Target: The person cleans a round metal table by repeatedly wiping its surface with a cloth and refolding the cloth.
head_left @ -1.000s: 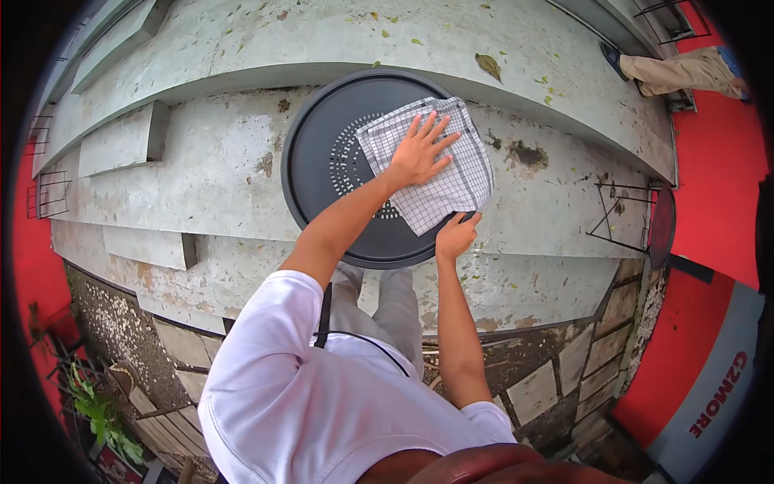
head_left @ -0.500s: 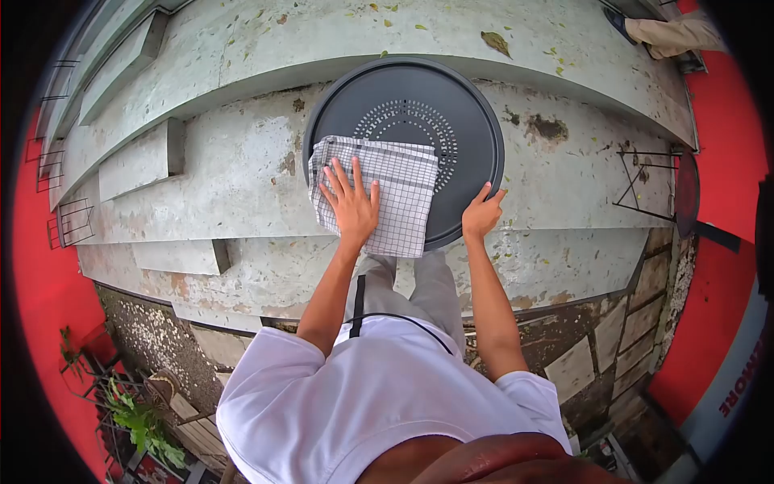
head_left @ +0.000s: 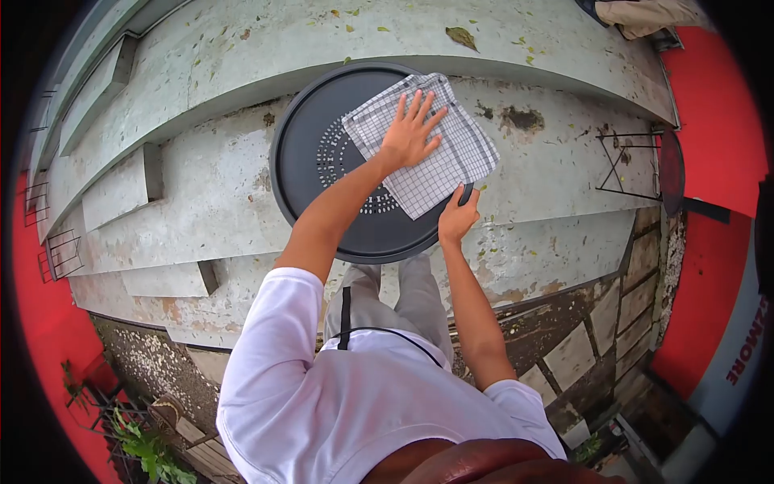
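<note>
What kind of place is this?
Probably an outdoor spot, maybe a yard: there are wide steps with a fallen leaf on one, and a green plant.

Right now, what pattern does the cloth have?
The cloth is white with a dark grid (head view).

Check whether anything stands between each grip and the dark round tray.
Yes, on one side: the checked cloth lies between the left grip, flat with fingers spread, and the dark round tray. Nothing visible comes between the right grip and the tray's near-right rim.
</note>
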Motion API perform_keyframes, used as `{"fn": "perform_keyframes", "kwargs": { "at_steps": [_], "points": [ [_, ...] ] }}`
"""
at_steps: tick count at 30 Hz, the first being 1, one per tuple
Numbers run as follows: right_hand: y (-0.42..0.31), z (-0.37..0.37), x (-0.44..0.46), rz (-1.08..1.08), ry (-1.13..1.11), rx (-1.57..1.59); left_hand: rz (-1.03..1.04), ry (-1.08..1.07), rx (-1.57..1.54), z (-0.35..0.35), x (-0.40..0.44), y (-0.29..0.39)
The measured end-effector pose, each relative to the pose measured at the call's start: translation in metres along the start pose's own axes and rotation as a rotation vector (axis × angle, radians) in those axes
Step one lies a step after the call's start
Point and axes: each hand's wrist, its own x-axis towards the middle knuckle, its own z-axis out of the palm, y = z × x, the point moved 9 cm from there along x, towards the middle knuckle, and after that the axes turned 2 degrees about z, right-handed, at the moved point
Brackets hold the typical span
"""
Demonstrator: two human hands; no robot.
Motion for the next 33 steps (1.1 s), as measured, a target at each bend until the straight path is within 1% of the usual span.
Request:
{"fn": "perform_keyframes", "kwargs": {
  "at_steps": [2,3,4,5,7,8,9,11,12,13,14,15,16,17,18,20,22,26,28,29,30,31,33],
  "points": [
    [0.003,0.001,0.0,-0.006,0.009,-0.004,0.124,-0.063,-0.039,0.007,0.001,0.017],
    [0.001,-0.001,-0.001,0.009,0.007,-0.007,0.196,-0.046,-0.075,-0.002,-0.003,0.002],
    [0.0,-0.002,-0.001,0.026,0.006,-0.011,0.166,-0.051,-0.077,-0.007,-0.008,-0.024],
    [0.004,-0.002,0.001,0.03,0.007,-0.013,0.089,-0.019,-0.05,-0.015,-0.017,-0.055],
    [0.003,-0.001,0.0,-0.035,0.02,0.025,-0.131,0.025,0.058,-0.034,-0.051,-0.124],
    [0.002,0.001,-0.002,-0.03,0.01,0.034,-0.187,0.074,-0.073,-0.044,-0.076,-0.149],
    [0.003,0.001,-0.001,-0.015,-0.007,0.038,-0.212,0.088,-0.038,-0.049,-0.099,-0.158],
    [0.005,0.002,0.001,-0.009,-0.007,0.04,-0.359,0.127,0.028,-0.064,-0.151,-0.148],
    [0.006,0.002,0.004,-0.006,-0.02,0.052,-0.461,0.121,0.063,-0.063,-0.179,-0.136],
    [0.006,0.0,0.002,-0.021,-0.014,0.078,-0.572,0.101,0.027,-0.069,-0.203,-0.114],
    [0.004,0.0,0.003,-0.041,-0.008,0.107,-0.614,0.078,0.012,-0.074,-0.226,-0.089],
    [0.003,0.0,0.002,-0.071,0.021,0.069,-0.623,0.059,0.001,-0.077,-0.243,-0.064],
    [0.001,0.002,-0.003,-0.079,0.007,0.081,-0.643,0.034,-0.029,-0.078,-0.257,-0.042],
    [0.001,0.003,-0.003,-0.057,-0.001,0.057,-0.67,-0.013,0.005,-0.072,-0.266,-0.023],
    [0.003,0.003,-0.003,-0.035,-0.004,0.029,-0.677,-0.005,0.01,-0.074,-0.265,-0.018],
    [0.002,0.005,-0.002,-0.07,0.007,0.058,-0.707,-0.05,0.04,-0.071,-0.256,-0.014],
    [0.001,0.005,-0.003,-0.1,0.024,0.15,-0.714,-0.008,0.023,-0.069,-0.235,-0.037],
    [0.001,0.003,-0.002,-0.071,-0.018,0.112,-0.658,0.155,0.082,-0.064,-0.161,-0.11],
    [0.004,0.004,0.0,-0.055,-0.022,0.076,-0.549,0.148,0.054,-0.048,-0.108,-0.134],
    [0.003,0.004,0.0,-0.078,-0.008,0.089,-0.552,0.154,0.045,-0.041,-0.09,-0.134],
    [-0.003,0.002,0.0,-0.098,0.007,0.104,-0.471,0.164,0.05,-0.037,-0.066,-0.121],
    [0.001,0.003,0.0,-0.015,-0.051,0.155,-0.385,0.169,0.056,-0.032,-0.048,-0.102],
    [0.005,0.004,0.001,0.004,-0.059,0.094,-0.222,0.116,0.015,-0.024,-0.024,-0.05]
  ]
}}
